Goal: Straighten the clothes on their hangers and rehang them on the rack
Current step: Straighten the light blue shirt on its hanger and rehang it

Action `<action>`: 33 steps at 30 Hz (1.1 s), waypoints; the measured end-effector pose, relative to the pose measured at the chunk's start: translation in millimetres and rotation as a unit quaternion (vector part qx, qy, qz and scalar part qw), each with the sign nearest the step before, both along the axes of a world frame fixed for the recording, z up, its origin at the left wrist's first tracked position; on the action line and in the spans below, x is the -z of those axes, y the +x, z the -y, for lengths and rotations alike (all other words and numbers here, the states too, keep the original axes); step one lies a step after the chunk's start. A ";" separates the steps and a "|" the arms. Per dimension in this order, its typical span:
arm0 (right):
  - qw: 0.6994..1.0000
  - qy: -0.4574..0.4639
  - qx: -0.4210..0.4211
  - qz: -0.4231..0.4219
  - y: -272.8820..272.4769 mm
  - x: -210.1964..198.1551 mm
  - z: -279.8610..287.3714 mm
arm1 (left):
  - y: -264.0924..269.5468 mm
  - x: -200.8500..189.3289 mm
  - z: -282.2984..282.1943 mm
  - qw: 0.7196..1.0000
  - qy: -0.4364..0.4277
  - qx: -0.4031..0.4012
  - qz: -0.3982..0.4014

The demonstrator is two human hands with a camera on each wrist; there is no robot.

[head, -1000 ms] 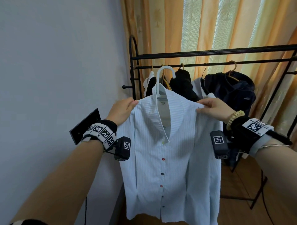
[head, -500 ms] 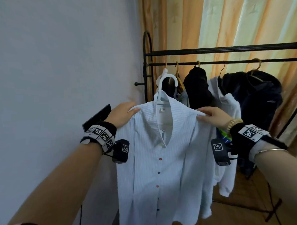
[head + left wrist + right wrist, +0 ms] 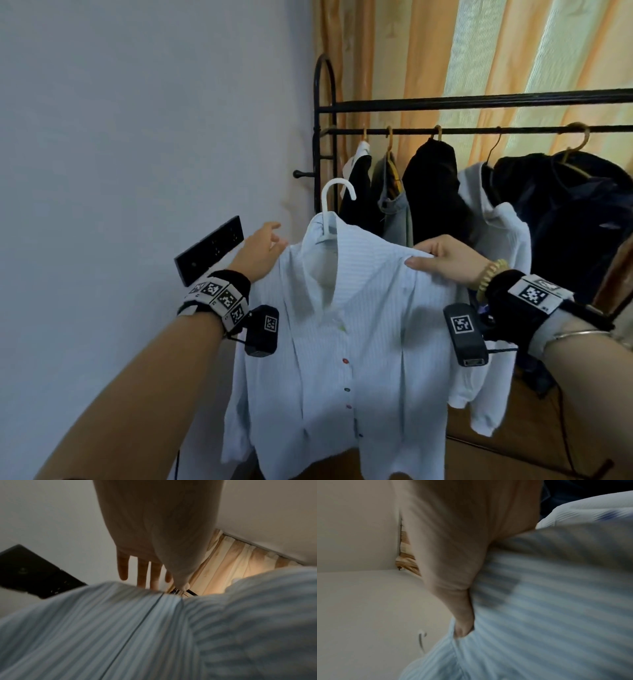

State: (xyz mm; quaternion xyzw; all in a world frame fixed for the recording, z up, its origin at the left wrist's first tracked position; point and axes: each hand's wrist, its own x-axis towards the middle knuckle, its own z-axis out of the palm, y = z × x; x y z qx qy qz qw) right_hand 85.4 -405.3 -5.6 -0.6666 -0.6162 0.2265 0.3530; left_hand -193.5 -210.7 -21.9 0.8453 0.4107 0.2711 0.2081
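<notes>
Left of centre in the head view, the left hand (image 3: 261, 253) has spread fingers (image 3: 142, 572) beside the striped shirt (image 3: 346, 346). Centre frame, the shirt hangs on a white hanger (image 3: 330, 205). Right, the right hand (image 3: 448, 262) pinches its shoulder before the rack (image 3: 479, 102).

- My left hand (image 3: 259, 251) is raised in front of me, fingers (image 3: 142, 573) straight and slightly spread, gripping nothing
- My right hand (image 3: 445, 262) is up at the same height, thumb and fingers pinching a fold of cloth
- Both forearms reach forward, a camera strapped under each wrist
</notes>
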 end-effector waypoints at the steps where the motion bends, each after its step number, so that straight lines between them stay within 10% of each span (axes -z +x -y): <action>1: 1.000 0.003 0.013 0.007 3.2 1.7 -0.8 | 6.4 1.1 4.0 1.000 -0.014 0.003 0.003; 10: 0.992 -0.042 0.045 -0.106 26.1 21.4 -7.3 | 61.5 7.6 26.0 0.995 -0.052 0.086 0.012; 33: 0.973 0.030 0.202 0.111 6.5 18.8 -157.8 | 113.1 0.7 -101.3 0.960 -0.048 0.220 -0.165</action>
